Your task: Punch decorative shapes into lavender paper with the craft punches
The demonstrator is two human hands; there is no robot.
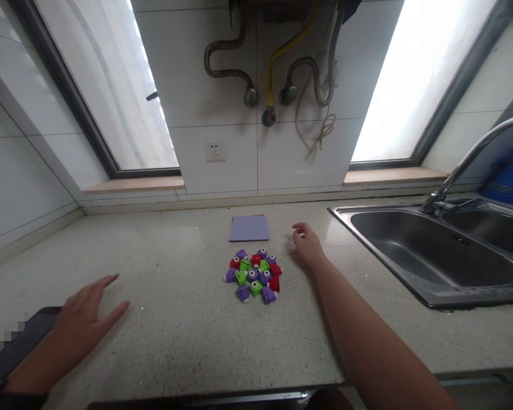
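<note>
A cluster of several small purple, green and red plastic punch-like pieces point(255, 275) lies in the middle of the speckled countertop point(179, 319). Just behind the cluster rests a flat stack of lilac paper point(249, 228) with a red sheet showing at its edge. My right hand point(306, 245) hovers to the right of the cluster, fingers loosely curled, holding nothing. My left hand point(83, 319) is stretched flat over the counter at the near left, fingers apart, empty, well away from the pieces.
A steel sink point(436, 256) with a curved tap point(470, 159) fills the right side. A dark object point(21, 336) lies at the near left edge. Hoses and pipes point(273, 62) hang on the tiled back wall, with a socket point(214, 151) below.
</note>
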